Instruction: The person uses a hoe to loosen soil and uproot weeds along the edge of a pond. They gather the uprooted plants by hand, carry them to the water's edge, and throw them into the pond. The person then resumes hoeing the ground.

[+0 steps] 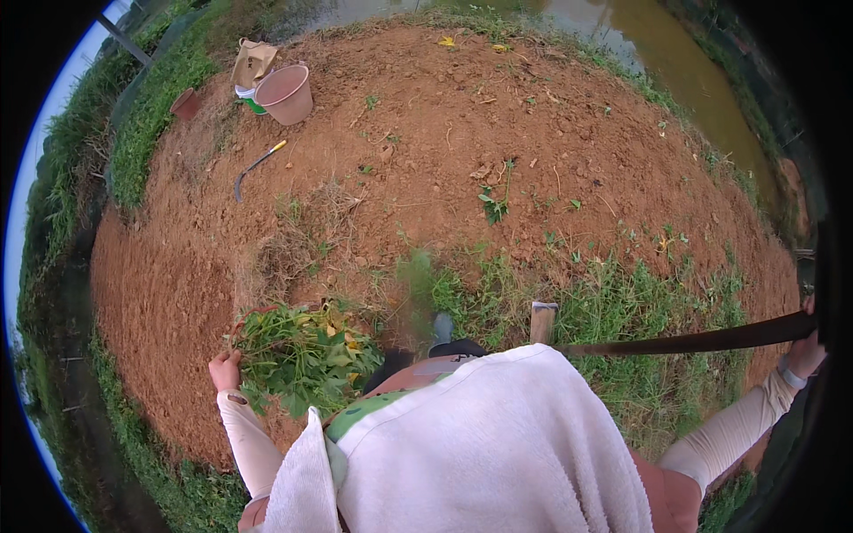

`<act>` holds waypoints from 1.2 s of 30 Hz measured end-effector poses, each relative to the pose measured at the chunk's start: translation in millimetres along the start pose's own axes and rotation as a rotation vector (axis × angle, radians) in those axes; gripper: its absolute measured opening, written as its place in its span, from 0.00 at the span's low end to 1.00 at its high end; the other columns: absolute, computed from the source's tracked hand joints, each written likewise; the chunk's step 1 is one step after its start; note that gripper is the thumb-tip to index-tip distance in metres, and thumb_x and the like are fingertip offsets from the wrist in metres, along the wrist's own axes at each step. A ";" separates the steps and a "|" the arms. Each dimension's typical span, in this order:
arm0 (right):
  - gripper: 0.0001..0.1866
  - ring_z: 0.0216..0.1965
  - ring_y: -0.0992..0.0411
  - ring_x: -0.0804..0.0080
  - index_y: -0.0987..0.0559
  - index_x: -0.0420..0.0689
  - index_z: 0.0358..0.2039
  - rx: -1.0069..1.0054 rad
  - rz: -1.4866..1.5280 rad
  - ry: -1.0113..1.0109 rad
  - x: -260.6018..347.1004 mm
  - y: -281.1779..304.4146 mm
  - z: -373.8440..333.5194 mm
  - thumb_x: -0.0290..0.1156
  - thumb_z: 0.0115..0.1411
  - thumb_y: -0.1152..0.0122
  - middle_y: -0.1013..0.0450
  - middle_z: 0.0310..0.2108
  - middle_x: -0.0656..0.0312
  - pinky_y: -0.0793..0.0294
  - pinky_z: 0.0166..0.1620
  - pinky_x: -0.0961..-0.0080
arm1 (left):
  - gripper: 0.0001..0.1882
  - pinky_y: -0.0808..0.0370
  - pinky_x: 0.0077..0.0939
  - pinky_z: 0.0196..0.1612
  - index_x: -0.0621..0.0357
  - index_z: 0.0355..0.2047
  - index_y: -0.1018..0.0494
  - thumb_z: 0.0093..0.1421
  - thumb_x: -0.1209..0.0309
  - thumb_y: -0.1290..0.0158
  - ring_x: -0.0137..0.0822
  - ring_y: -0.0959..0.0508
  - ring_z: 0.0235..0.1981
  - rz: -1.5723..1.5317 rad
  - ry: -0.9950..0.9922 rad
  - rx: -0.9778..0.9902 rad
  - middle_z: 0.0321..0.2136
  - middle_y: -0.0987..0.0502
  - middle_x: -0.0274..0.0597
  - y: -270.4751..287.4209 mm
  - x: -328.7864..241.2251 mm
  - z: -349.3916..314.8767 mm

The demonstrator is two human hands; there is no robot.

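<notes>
My left hand (227, 369) is at the left, its fingers closed at the edge of a bunch of leafy green plants (306, 355). Some of the bunch's leaves are yellow, and a thin red strip shows along its top. Far to the right, my right hand (807, 345) grips a long dark pole (693, 342), which stretches level across the grass toward my body. Its inner end reaches a pale wooden block (543, 322); I cannot tell whether the two are joined. A white towel (498, 444) drapes over my front and hides part of the ground.
On the bare reddish soil ahead lies a sickle (258, 169) with a yellow handle. Beyond it stand a pinkish bucket (286, 95), a green-and-white bucket (250, 100), a brown bag (255, 62) and a tipped reddish pot (185, 104). Muddy water (684, 84) borders the far right.
</notes>
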State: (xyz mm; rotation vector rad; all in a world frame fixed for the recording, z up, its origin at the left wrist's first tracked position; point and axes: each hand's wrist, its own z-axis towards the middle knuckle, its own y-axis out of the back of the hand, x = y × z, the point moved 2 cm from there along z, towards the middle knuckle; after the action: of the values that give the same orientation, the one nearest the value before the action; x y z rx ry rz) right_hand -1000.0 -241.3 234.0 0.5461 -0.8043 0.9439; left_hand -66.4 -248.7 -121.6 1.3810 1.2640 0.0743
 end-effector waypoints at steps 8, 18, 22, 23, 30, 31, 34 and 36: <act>0.08 0.21 0.42 0.80 0.34 0.40 0.36 -0.004 -0.011 -0.208 -103.4 -102.8 25.7 0.21 0.55 0.49 0.39 0.23 0.65 0.42 0.27 0.85 | 0.12 0.35 0.17 0.28 0.68 0.32 0.25 0.48 0.72 0.46 0.22 0.31 0.23 -0.068 -0.177 0.039 0.22 0.25 0.33 -8.6 -103.1 36.4; 0.08 0.18 0.41 0.79 0.34 0.41 0.31 -0.053 -0.091 -0.344 -196.8 -217.8 45.7 0.19 0.51 0.47 0.41 0.20 0.66 0.40 0.24 0.83 | 0.14 0.32 0.21 0.31 0.58 0.34 0.24 0.47 0.66 0.45 0.26 0.26 0.25 0.079 -0.274 0.111 0.23 0.23 0.38 -50.6 -163.4 156.8; 0.07 0.16 0.41 0.79 0.34 0.41 0.28 -0.157 -0.228 -0.348 -214.4 -282.0 63.0 0.19 0.50 0.46 0.41 0.16 0.66 0.40 0.21 0.83 | 0.16 0.31 0.25 0.30 0.59 0.34 0.25 0.47 0.63 0.45 0.31 0.26 0.24 0.291 -0.241 0.206 0.22 0.24 0.40 -106.0 -197.8 219.2; 0.07 0.16 0.41 0.79 0.34 0.41 0.28 -0.181 -0.254 -0.365 -225.7 -297.1 67.3 0.19 0.49 0.46 0.40 0.16 0.66 0.40 0.21 0.83 | 0.16 0.32 0.24 0.29 0.60 0.34 0.25 0.47 0.63 0.45 0.29 0.26 0.23 0.324 -0.239 0.244 0.21 0.25 0.39 -118.6 -213.3 228.2; 0.08 0.15 0.39 0.78 0.34 0.40 0.23 -0.250 -0.404 -0.426 -285.6 -385.2 87.5 0.19 0.47 0.43 0.37 0.16 0.64 0.39 0.20 0.82 | 0.16 0.30 0.30 0.32 0.57 0.34 0.25 0.48 0.61 0.46 0.35 0.25 0.26 0.366 -0.099 0.371 0.23 0.24 0.42 -164.2 -263.0 311.6; 0.07 0.15 0.39 0.77 0.33 0.40 0.23 -0.252 -0.391 -0.450 -292.0 -393.5 88.2 0.19 0.47 0.43 0.37 0.16 0.64 0.39 0.20 0.81 | 0.17 0.30 0.31 0.35 0.57 0.35 0.25 0.47 0.60 0.46 0.38 0.23 0.28 0.369 -0.063 0.395 0.25 0.23 0.44 -165.8 -271.3 319.3; 0.07 0.15 0.38 0.76 0.34 0.40 0.23 -0.235 -0.384 -0.482 -305.6 -413.0 89.4 0.19 0.47 0.44 0.36 0.17 0.64 0.38 0.20 0.80 | 0.17 0.30 0.30 0.36 0.57 0.34 0.25 0.47 0.60 0.46 0.39 0.23 0.29 0.405 -0.099 0.377 0.25 0.23 0.45 -170.1 -301.5 342.5; 0.08 0.15 0.38 0.76 0.34 0.41 0.23 -0.249 -0.387 -0.522 -318.3 -421.0 89.8 0.19 0.46 0.44 0.36 0.16 0.64 0.37 0.20 0.80 | 0.17 0.30 0.30 0.35 0.58 0.34 0.25 0.47 0.60 0.45 0.39 0.23 0.29 0.377 -0.149 0.397 0.25 0.23 0.45 -169.4 -289.6 358.3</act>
State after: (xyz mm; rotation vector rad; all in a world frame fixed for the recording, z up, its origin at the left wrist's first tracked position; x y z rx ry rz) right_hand -775.5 -669.4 3.8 0.7094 -1.2111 0.3338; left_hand -43.0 -735.7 -177.3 1.9206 0.9103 -0.0224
